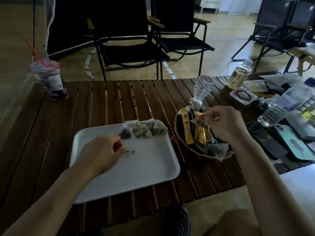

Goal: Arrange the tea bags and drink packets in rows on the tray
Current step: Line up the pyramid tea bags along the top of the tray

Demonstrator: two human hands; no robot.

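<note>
A white tray [136,171] lies on the slatted wooden table. Three mesh tea bags [142,129] sit side by side along its far edge. To its right, a shell-shaped dish [219,155] holds yellow drink packets [187,128], dark packets and more tea bags. My right hand [228,123] hovers over the dish and pinches the red tag of a tea bag [202,124] that hangs just above the packets. My left hand [102,152] is over the tray's middle with its fingers curled; I cannot make out anything in it.
An iced drink cup with a red straw [49,79] stands at the far left. A cut-glass goblet [202,87] is just behind the dish. Bottles [283,106], phones [271,142] and clutter crowd the right side. Black folding chairs [129,41] stand beyond the table.
</note>
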